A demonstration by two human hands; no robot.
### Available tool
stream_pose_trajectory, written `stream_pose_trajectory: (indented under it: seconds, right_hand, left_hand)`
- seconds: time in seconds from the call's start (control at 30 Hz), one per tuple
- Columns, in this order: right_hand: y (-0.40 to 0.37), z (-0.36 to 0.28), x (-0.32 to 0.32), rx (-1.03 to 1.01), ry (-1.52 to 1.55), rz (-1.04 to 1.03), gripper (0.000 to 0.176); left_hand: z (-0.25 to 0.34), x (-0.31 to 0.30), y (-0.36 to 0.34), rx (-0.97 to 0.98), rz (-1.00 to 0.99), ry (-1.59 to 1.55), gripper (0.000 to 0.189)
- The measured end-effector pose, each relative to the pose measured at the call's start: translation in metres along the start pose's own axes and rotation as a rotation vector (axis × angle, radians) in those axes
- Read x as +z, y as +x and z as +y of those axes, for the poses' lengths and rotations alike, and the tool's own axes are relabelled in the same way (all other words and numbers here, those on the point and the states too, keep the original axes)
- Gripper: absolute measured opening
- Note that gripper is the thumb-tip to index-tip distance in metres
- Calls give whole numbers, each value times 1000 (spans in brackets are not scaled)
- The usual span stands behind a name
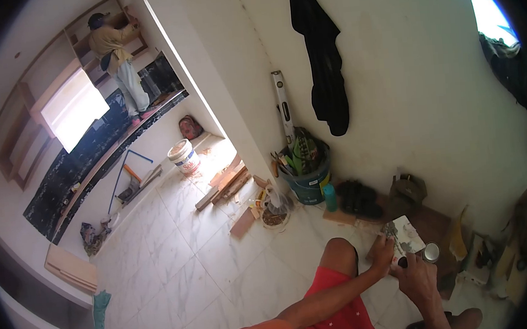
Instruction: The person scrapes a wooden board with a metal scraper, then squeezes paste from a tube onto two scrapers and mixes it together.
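My left hand (382, 253) reaches out past my knee in red shorts and grips the edge of a small flat white piece (409, 233) smeared with grey. Just below it, my right hand (418, 274) has its fingers curled around a small dark tool (402, 263) whose tip is by the piece's lower edge. A small round tin (431, 252) with a shiny top sits right beside my right hand; whether the hand touches it is unclear.
A blue bucket (309, 184) of tools, a spirit level (283, 104), a teal bottle (330, 197) and dark sandals (359, 198) line the wall. Wood scraps (228, 183) and a white bucket (183, 156) lie farther off. Another person (117, 55) stands on the dark counter.
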State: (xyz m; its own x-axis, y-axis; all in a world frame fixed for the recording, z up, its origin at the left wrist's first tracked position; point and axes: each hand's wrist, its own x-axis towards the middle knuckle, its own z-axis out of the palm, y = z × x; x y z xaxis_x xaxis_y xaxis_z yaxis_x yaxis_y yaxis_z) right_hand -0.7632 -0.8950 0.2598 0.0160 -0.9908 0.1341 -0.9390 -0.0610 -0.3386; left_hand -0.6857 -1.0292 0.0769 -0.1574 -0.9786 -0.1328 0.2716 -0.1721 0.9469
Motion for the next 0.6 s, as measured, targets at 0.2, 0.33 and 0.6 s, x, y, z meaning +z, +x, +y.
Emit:
stream_pose_trajectory:
  seconds: [0.2,0.33,0.6]
  right_hand:
    - [-5,-7,-15,-151,6,17,37]
    - [-14,-2,-14,-190,-2,40,51]
    - [-19,-1,-10,156,-1,-69,36]
  left_hand:
    - [0,7,-5,172,23,-15,28]
    - [2,2,-11,267,71,477,31]
    - [37,13,-28,-51,-105,-120,16]
